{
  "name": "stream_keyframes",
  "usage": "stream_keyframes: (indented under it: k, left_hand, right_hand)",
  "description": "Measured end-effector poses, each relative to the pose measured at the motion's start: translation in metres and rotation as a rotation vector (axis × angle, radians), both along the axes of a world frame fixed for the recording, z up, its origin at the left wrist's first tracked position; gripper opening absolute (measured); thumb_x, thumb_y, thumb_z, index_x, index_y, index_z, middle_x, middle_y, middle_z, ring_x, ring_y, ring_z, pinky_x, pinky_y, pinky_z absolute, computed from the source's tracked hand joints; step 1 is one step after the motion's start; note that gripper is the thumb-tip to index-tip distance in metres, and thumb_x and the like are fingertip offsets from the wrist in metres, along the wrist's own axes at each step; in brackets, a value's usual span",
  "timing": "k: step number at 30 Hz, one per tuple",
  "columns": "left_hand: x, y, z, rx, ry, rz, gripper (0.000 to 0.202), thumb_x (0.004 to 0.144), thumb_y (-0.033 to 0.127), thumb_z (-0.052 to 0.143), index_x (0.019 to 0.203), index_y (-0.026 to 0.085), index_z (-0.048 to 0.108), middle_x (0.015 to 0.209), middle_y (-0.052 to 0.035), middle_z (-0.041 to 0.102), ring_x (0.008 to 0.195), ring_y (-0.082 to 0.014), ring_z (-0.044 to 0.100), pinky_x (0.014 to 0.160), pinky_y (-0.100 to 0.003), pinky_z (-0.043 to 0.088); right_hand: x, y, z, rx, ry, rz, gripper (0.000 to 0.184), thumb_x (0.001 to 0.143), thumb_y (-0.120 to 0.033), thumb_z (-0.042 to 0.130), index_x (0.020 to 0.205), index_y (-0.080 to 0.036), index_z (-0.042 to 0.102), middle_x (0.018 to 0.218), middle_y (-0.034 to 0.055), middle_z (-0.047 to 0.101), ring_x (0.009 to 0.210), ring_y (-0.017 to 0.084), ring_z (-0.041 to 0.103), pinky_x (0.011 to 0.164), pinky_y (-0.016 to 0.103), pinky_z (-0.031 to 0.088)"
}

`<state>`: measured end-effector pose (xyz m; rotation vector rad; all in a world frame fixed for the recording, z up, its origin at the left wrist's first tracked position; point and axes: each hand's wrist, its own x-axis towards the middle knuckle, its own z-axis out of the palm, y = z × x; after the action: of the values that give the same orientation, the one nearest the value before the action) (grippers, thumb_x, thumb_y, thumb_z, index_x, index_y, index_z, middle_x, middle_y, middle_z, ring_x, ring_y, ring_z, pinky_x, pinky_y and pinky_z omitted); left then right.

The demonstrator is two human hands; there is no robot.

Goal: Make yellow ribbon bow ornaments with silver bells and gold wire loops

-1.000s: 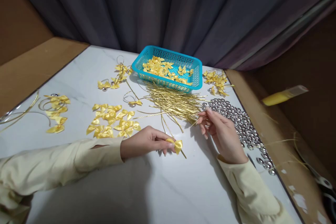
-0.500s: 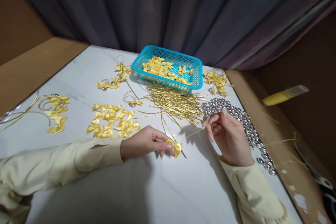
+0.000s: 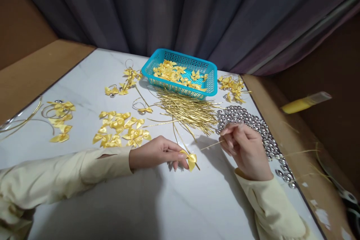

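Between the thumb and fingers of my left hand, a yellow satin ribbon bow is pinched low over the white table. My right hand, to its right, has its fingers closed on a thin gold cord that points toward the bow. Whether the cord's near end touches the bow, I cannot tell. Just beyond my hands lies a loose bundle of gold cords, and a few of them reach down behind the bow. Small shiny silver round pieces are heaped behind and beside my right hand.
A blue plastic basket with yellow bows stands at the back. More bows lie left of centre. Bows with silver pieces and looped cords sit at far left. Scissors and a yellow tube are on the right.
My right hand has shifted slightly right and down, and its fingers are curled in more. The bow in my left hand has moved a little to the right.
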<state>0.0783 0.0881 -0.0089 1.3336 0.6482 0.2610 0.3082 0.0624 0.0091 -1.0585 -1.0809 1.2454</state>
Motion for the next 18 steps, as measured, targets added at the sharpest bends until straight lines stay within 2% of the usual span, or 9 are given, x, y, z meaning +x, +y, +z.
stream_keyframes:
  k: [2, 6, 8, 10, 14, 18]
  left_hand:
    - [0.000, 0.000, 0.000, 0.005, 0.004, 0.002, 0.026, 0.086, 0.031, 0.053, 0.082, 0.014, 0.071, 0.084, -0.0053, 0.071, 0.060, -0.0079, 0.055, 0.061, -0.019, 0.045]
    - [0.000, 0.000, 0.001, 0.002, 0.022, 0.027, 0.027, 0.086, 0.034, 0.053, 0.082, 0.014, 0.071, 0.083, -0.0051, 0.071, 0.061, -0.0084, 0.055, 0.060, -0.019, 0.044]
    - [0.001, 0.000, 0.000, 0.003, 0.037, 0.052, 0.028, 0.086, 0.035, 0.053, 0.082, 0.014, 0.071, 0.078, -0.0045, 0.070, 0.060, -0.0089, 0.055, 0.059, -0.020, 0.043]
    - [0.002, -0.001, -0.001, 0.023, 0.050, 0.087, 0.028, 0.086, 0.035, 0.053, 0.082, 0.013, 0.071, 0.069, -0.0030, 0.067, 0.060, -0.0096, 0.055, 0.058, -0.019, 0.042]
    - [0.004, -0.002, -0.003, 0.045, 0.071, 0.184, 0.026, 0.084, 0.032, 0.054, 0.084, 0.012, 0.070, 0.062, -0.0009, 0.061, 0.060, -0.0106, 0.053, 0.055, -0.020, 0.039]
    - [0.005, -0.002, -0.003, 0.024, 0.089, 0.225, 0.024, 0.082, 0.031, 0.054, 0.084, 0.012, 0.068, 0.063, -0.0007, 0.060, 0.060, -0.0111, 0.053, 0.055, -0.021, 0.038]
  right_hand:
    - [0.000, -0.003, 0.000, 0.015, -0.088, 0.004, 0.022, 0.077, -0.042, 0.066, 0.073, -0.020, 0.070, 0.045, -0.0051, 0.041, 0.036, 0.006, 0.033, 0.037, 0.021, 0.025]
    - [-0.004, -0.010, 0.009, 0.068, -0.374, 0.046, 0.013, 0.073, -0.035, 0.070, 0.072, -0.023, 0.074, 0.057, 0.0018, 0.061, 0.041, 0.009, 0.042, 0.038, 0.023, 0.031]
    - [-0.007, -0.013, 0.016, 0.099, -0.518, 0.132, 0.010, 0.077, -0.029, 0.066, 0.078, -0.024, 0.074, 0.064, 0.0027, 0.066, 0.043, 0.010, 0.048, 0.041, 0.024, 0.037]
    - [-0.009, -0.016, 0.021, 0.152, -0.628, 0.234, 0.016, 0.083, -0.024, 0.059, 0.090, -0.025, 0.073, 0.062, 0.0014, 0.064, 0.047, 0.011, 0.053, 0.047, 0.024, 0.041]
    - [-0.010, -0.018, 0.024, 0.199, -0.725, 0.406, 0.023, 0.089, -0.018, 0.049, 0.106, -0.022, 0.064, 0.063, -0.0003, 0.062, 0.054, 0.010, 0.055, 0.051, 0.021, 0.042]
    - [-0.013, -0.021, 0.022, 0.092, -0.710, 0.429, 0.006, 0.087, -0.023, 0.053, 0.085, -0.020, 0.058, 0.062, -0.0004, 0.065, 0.044, 0.008, 0.049, 0.041, 0.018, 0.036]
